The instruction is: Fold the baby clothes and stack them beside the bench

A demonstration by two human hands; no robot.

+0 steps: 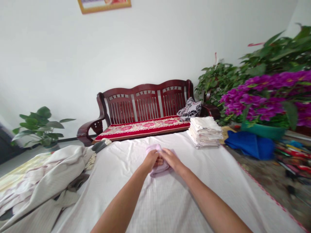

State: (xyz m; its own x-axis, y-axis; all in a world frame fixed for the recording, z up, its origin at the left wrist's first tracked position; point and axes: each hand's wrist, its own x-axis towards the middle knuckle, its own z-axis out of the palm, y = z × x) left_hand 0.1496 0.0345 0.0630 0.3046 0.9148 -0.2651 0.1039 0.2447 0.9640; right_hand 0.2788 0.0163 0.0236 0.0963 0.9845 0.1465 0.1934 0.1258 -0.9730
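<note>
A folded lilac cloth [159, 172] lies on the white sheet [136, 204] in front of me. On its left part is my left hand [151, 159], with its fingers curled in on the fabric. My right hand [170, 158] holds the cloth from the right, its fingertips close to those of my left hand. Part of the cloth is hidden under both hands. Farther back on the right, a stack of folded white cloths [205, 132] stands on the same sheet.
Crumpled cloths [48, 181] are heaped at the left. To the right lie a blue cloth [250, 144] and jumbled small items [297, 158], beside purple flowers in a green planter [264, 130]. A wooden bench [143, 100] with a red cover stands behind the sheet.
</note>
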